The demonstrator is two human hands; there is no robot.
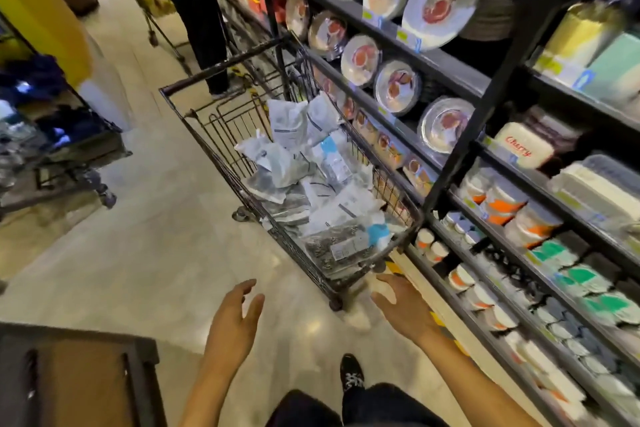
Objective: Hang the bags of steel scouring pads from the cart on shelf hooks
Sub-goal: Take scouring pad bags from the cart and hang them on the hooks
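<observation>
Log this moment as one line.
stage: pre-grasp | left hand: open, empty | right hand: open, empty | bags: piled in cart beside shelves

Black shelving [483, 107] fills the right side, holding rows of wrapped plates [438, 9] and, lower down, stacked paper cups [498, 206]. Left of the shelving, someone in dark trousers [194, 10] stands on a pale tiled floor [156, 236].

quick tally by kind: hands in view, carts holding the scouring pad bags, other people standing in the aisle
hands: 2 (left hand, right hand, both with an open grip, holding nothing)
wire cart holding the bags of scouring pads: 1
other person, beyond the cart: 1
total: 4
</observation>
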